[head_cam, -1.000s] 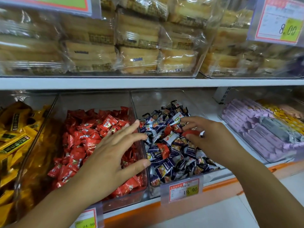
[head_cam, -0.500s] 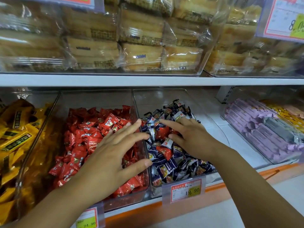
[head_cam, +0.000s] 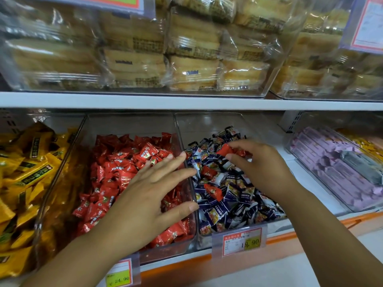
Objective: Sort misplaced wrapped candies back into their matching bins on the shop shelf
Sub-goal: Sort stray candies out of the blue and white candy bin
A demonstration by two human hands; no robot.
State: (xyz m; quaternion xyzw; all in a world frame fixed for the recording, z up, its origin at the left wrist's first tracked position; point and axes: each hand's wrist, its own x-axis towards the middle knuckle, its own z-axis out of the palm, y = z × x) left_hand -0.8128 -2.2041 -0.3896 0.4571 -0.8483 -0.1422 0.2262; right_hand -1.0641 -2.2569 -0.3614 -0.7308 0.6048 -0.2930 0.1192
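Right hand (head_cam: 261,169) higher — candy (head_cam: 224,150) in pinch

You are looking at a red-bordered white price tag (head_cam: 240,242) at six o'clock, clipped below the clear plastic bin of dark blue wrapped candies (head_cam: 207,125); its yellow patch is showing 19.90. At seven o'clock, a second red-bordered price tag (head_cam: 119,274) below the clear plastic bin of red wrapped candies (head_cam: 128,125) is showing ¥24.90. Wrapper print is appearing too small to read.
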